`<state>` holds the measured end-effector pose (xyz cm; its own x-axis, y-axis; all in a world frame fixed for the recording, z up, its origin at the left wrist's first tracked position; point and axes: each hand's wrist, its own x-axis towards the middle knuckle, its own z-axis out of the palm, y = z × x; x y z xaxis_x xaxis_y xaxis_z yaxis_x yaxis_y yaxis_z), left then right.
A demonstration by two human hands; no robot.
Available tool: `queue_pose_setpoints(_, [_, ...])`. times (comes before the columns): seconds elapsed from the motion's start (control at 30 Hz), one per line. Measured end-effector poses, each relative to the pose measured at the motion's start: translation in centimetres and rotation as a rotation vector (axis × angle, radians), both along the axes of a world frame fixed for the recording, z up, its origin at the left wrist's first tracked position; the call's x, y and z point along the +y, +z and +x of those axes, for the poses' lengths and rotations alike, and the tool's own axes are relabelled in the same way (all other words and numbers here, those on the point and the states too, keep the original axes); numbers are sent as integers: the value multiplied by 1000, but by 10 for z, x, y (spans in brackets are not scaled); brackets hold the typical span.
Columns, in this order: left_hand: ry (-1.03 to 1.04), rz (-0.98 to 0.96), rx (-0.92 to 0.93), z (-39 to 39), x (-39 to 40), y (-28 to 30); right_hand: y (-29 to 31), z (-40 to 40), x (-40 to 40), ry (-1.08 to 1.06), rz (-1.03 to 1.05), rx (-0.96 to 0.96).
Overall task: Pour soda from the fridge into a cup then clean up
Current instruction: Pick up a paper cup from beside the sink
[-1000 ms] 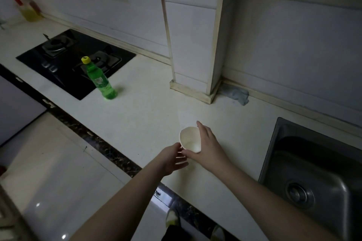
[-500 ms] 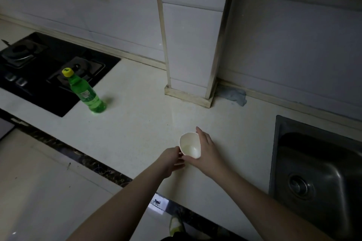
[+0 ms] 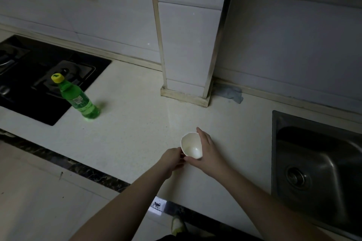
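A white paper cup [image 3: 191, 146] stands on the pale countertop [image 3: 137, 133] near its front edge, with a little clear liquid at its bottom. My right hand [image 3: 208, 152] wraps the cup's right side. My left hand [image 3: 172, 159] pinches the cup's lower left wall with its fingertips. A green soda bottle [image 3: 78, 99] with a yellow cap stands upright far to the left, at the corner of the black gas hob, well apart from both hands.
The black gas hob [image 3: 39, 76] fills the left. A steel sink [image 3: 317, 166] is sunk into the counter at the right. A tiled pillar [image 3: 188, 45] juts from the wall, with a grey-blue rag [image 3: 230, 93] beside its base.
The view has shifted right, so bottle and hob slid left in the frame. Both hands stay on the cup at the same spot on the counter.
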<state>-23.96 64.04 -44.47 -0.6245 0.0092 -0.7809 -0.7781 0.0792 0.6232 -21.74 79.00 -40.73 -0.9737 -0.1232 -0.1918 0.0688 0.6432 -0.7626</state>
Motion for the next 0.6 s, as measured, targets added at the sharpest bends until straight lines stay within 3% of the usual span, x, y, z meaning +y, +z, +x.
queue_pose_setpoints(0.37, [-116, -166, 147, 4, -10, 23, 18, 3, 7, 44, 74, 58])
queue_pose_setpoints(0.6, [-269, -449, 403, 13, -22, 49, 30, 10, 9, 45, 209, 177])
